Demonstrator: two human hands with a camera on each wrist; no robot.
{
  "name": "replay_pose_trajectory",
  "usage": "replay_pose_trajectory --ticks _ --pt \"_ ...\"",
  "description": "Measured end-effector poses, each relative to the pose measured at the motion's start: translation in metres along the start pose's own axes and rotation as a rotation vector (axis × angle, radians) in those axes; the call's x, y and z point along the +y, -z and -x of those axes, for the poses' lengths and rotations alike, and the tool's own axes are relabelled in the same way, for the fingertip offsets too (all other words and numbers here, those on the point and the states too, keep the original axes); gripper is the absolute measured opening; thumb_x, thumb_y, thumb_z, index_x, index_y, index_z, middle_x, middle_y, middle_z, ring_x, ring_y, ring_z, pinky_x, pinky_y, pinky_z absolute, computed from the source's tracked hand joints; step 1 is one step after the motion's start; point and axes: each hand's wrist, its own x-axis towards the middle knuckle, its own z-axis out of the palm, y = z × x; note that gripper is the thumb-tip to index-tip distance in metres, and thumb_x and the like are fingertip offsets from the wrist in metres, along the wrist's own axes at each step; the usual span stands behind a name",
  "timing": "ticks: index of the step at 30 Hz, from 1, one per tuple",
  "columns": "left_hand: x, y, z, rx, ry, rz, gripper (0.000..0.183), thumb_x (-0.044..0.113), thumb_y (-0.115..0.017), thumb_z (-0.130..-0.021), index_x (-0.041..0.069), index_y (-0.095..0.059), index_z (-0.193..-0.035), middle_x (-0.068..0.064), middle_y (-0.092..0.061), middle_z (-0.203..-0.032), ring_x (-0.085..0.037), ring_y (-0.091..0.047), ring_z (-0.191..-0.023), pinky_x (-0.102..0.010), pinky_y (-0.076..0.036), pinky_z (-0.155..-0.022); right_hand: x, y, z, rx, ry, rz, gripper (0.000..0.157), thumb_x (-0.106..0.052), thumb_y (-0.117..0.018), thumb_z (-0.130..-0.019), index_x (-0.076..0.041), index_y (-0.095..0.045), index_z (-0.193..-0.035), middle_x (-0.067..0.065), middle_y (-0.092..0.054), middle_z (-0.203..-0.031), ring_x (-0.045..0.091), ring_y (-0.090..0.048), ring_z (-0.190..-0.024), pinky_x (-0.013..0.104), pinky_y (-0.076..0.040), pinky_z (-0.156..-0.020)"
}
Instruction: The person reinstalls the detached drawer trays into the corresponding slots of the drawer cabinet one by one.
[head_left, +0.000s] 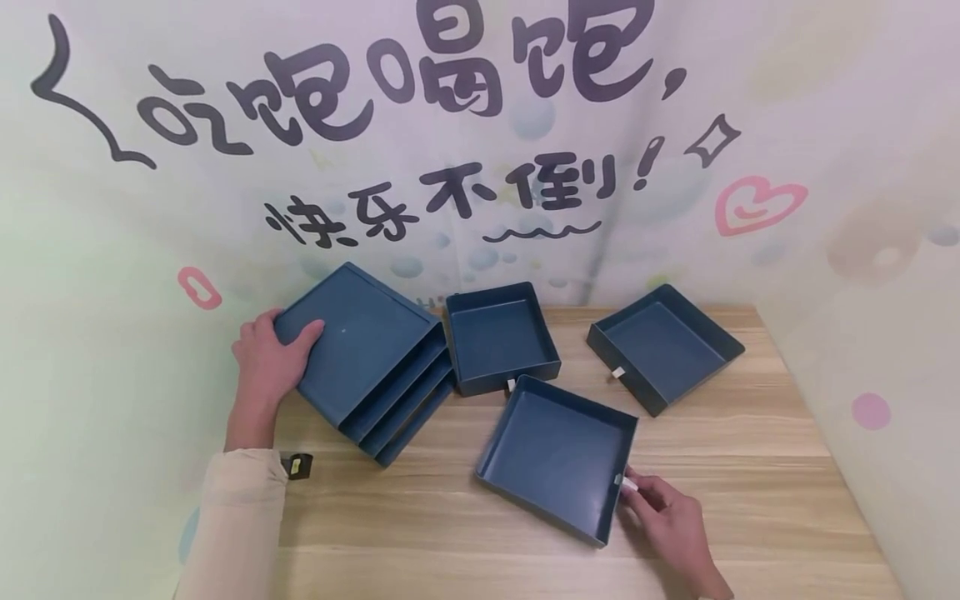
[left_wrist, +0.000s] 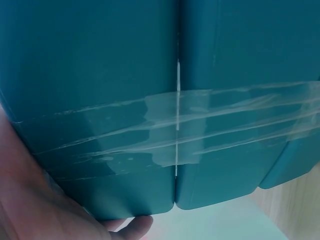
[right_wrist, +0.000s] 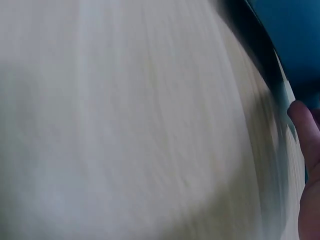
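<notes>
On the left of the head view stands a dark blue drawer cabinet (head_left: 360,333), its drawer slots facing the lower right. My left hand (head_left: 273,362) grips its rear left edge, thumb on the top panel. Clear tape (left_wrist: 190,127) crosses the cabinet's joined panels in the left wrist view. Nearer the front is a shallow blue drawer (head_left: 555,458), tilted, with its inside showing. My right hand (head_left: 671,521) pinches the small white pull tab (head_left: 628,483) on that drawer's right side. The right wrist view shows only part of this grip at its edge.
A second blue drawer (head_left: 498,337) lies between the cabinet and the wall, its white tab near the held drawer. Another drawer (head_left: 667,350) sits at the back right. The wooden table (head_left: 765,467) meets a printed wall covering (head_left: 465,167) behind and at both sides.
</notes>
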Motion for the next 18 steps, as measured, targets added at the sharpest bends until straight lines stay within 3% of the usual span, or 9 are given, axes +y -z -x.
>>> replay_pose_trajectory --ticks 12,18 --pt "-0.001 -0.002 0.0 0.005 0.016 0.007 0.092 0.066 -0.046 -0.098 0.003 -0.021 -0.161 -0.033 -0.029 -0.152 -0.048 -0.024 -0.136 -0.064 -0.037 -0.106 -0.005 -0.012 0.019 0.088 -0.034 -0.081 0.008 -0.001 -0.08 -0.084 -0.008 -0.076 -0.087 0.015 -0.077 -0.107 -0.019 -0.065 -0.085 0.008 -0.053 -0.069" --pt "0.001 -0.002 0.0 0.009 0.023 0.01 0.09 0.064 -0.047 -0.099 0.003 -0.021 -0.161 -0.033 -0.03 -0.152 -0.048 -0.024 -0.136 -0.063 -0.036 -0.106 -0.008 -0.008 0.021 0.093 0.0 -0.127 0.011 0.003 -0.079 -0.084 -0.007 -0.076 -0.087 0.017 -0.077 -0.106 -0.018 -0.066 -0.089 0.007 -0.054 -0.072"
